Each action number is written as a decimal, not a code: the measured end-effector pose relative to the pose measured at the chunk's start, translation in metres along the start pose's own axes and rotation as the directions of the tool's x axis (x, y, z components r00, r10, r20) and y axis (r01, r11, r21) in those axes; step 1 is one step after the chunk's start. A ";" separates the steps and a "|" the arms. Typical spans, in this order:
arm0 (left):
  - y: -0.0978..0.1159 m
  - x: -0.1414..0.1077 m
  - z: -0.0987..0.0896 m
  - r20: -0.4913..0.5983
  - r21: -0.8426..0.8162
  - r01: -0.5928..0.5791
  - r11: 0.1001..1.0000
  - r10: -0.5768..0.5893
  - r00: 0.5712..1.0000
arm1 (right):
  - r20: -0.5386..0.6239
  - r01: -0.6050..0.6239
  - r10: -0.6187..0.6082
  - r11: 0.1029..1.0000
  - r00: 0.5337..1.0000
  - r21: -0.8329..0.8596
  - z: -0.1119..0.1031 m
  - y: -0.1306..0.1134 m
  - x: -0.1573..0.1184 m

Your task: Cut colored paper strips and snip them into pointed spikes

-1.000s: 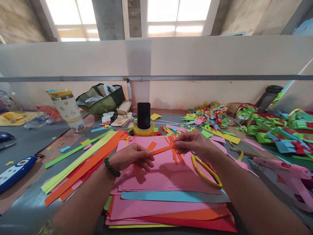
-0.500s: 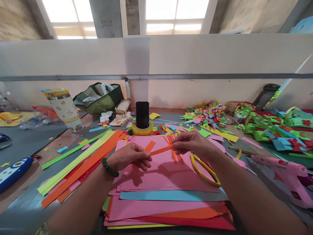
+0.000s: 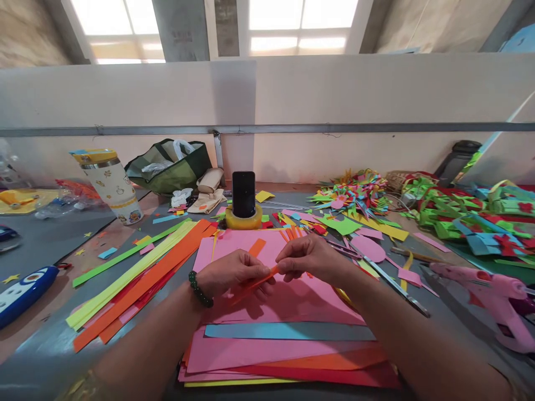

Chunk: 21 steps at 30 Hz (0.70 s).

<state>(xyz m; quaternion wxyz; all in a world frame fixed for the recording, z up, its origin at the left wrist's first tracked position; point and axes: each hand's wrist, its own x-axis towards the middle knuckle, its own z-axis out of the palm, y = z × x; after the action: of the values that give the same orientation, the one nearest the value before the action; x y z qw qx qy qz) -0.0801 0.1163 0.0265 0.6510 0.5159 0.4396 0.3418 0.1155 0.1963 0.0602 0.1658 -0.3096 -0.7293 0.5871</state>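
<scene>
Left hand (image 3: 242,273) and right hand (image 3: 304,258) are both pinching the orange strip (image 3: 273,271) over the pink paper (image 3: 309,306). Fingertips are now sitting nearer each other than before, leaving less strip showing between.

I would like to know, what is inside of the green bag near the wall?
Near the opening of the green bag some crumpled whitish plastic is visible. The bag's front side covers what lies deeper, so I cannot tell if anything else is inside.

The grey table (image 3: 39,362) carries a stack of coloured paper (image 3: 276,356) — beside it, loose paper strips (image 3: 161,259), a patterned tumbler (image 3: 115,189) and a pink glue gun (image 3: 499,295).
</scene>
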 end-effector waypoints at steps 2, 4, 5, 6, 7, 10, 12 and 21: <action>-0.001 -0.001 0.001 0.003 -0.024 0.004 1.000 -0.004 1.000 | 0.005 -0.006 0.006 1.000 1.000 -0.002 0.001 0.000 0.000; 0.000 -0.001 0.002 -0.012 -0.061 0.003 0.998 -0.004 1.000 | 0.017 -0.016 0.016 1.000 1.000 -0.014 0.002 0.000 0.000; 0.001 -0.001 0.003 -0.021 -0.073 0.004 0.997 -0.005 1.000 | 0.027 -0.019 0.020 1.000 0.999 -0.024 0.002 0.000 0.000; 0.001 -0.001 0.004 -0.030 -0.081 0.004 0.997 -0.007 1.000 | 0.037 -0.021 0.022 0.999 0.999 -0.034 0.002 0.000 0.000; 0.002 -0.001 0.005 -0.038 -0.091 0.006 0.996 -0.009 0.999 | 0.046 -0.022 0.024 0.999 0.999 -0.041 0.002 0.000 0.000; 0.003 0.000 0.007 -0.048 -0.095 0.008 0.995 -0.013 0.999 | 0.047 -0.044 0.047 0.997 0.998 -0.055 0.002 0.002 0.002; 0.003 0.001 0.008 -0.052 -0.081 0.001 0.997 -0.005 0.999 | 0.044 -0.067 0.071 0.994 0.997 -0.090 0.001 0.004 0.004; 0.004 0.002 0.008 -0.097 -0.003 -0.005 1.000 0.005 0.995 | 0.064 -0.049 0.053 0.997 0.997 -0.063 -0.003 0.011 0.010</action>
<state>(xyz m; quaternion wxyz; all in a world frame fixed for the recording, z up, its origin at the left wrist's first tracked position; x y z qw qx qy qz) -0.0715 0.1162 0.0311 0.6287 0.4987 0.4691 0.3688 0.1126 0.2064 0.0497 0.1170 -0.3137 -0.7439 0.5783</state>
